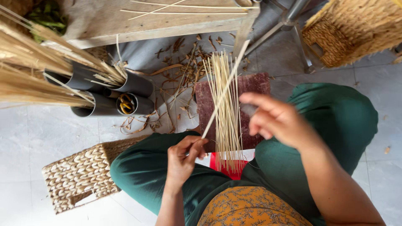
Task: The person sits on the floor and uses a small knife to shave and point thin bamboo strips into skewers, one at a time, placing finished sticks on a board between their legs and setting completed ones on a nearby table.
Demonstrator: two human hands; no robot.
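Head view, over the lap: left hand (183, 157) pinches the near end of one pale strip (224, 90), angled up and away. Right hand (274, 119), blurred, hovers open-fingered beside it. Bundle of thin sticks (226, 113) lies lengthwise on a dark red board (255, 86), probably for easy picking.

Left hand (183, 155) with fingers pinched; right hand (276, 119) raised, fingers loosely curled.

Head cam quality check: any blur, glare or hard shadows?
Head view: right hand is motion-blurred, left hand and the thin stick it pinches are sharp; light is soft and even, no hard shadows, no glare on the floor tiles.
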